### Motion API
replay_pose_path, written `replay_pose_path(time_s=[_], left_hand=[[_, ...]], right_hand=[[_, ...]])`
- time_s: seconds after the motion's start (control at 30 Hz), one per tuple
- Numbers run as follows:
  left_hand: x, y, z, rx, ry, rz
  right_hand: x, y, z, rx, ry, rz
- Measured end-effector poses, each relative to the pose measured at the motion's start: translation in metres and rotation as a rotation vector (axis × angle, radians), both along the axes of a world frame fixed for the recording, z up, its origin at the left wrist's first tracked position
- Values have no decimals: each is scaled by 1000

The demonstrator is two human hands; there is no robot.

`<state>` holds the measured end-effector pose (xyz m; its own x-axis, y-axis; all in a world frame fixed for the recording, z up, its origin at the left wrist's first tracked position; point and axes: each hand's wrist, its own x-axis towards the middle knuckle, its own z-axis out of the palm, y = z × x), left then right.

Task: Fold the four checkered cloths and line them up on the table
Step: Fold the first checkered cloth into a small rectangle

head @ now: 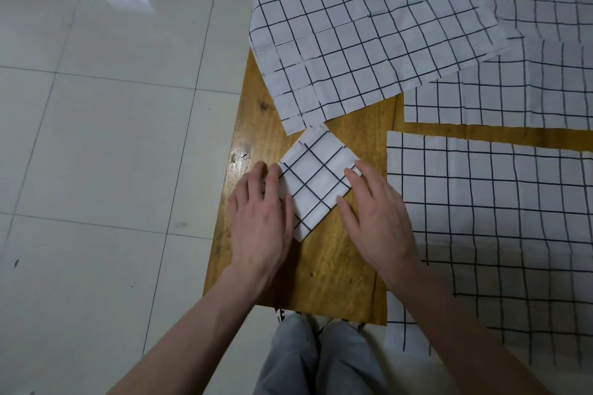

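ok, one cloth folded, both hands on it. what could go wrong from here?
1. The folded cloth sits skewed to the table edge; left like that, the line-up may start crooked.
2. Both the left hand and right hand rest flat on it; once they lift, the layers may spring open.
3. The near cloth hangs over the front edge and the far cloth over the left edge; either could slide off.
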<state>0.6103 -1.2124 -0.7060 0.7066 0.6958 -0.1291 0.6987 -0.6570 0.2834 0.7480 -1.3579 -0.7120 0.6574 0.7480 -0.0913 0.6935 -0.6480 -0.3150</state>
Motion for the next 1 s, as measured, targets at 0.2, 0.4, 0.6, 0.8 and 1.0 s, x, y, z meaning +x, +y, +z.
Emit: replay_pose_path(time_s=[0.2,0.4,0.6,0.8,1.0], left_hand=[[-7,-2,1,56,33,-60],[-20,-8,2,28,13,-32],[-42,-26,6,-13,5,11],[-72,-50,10,-16,26,32],[-98,-58,5,22,11,43]], right_hand=[[-11,6,4,28,32,-112],[-34,-2,1,-9,52,-121],[-48,-18,-2,-123,-18,58],[-75,-34,-1,-154,-105,149],[-100,-39,-13,-136,-91,158]])
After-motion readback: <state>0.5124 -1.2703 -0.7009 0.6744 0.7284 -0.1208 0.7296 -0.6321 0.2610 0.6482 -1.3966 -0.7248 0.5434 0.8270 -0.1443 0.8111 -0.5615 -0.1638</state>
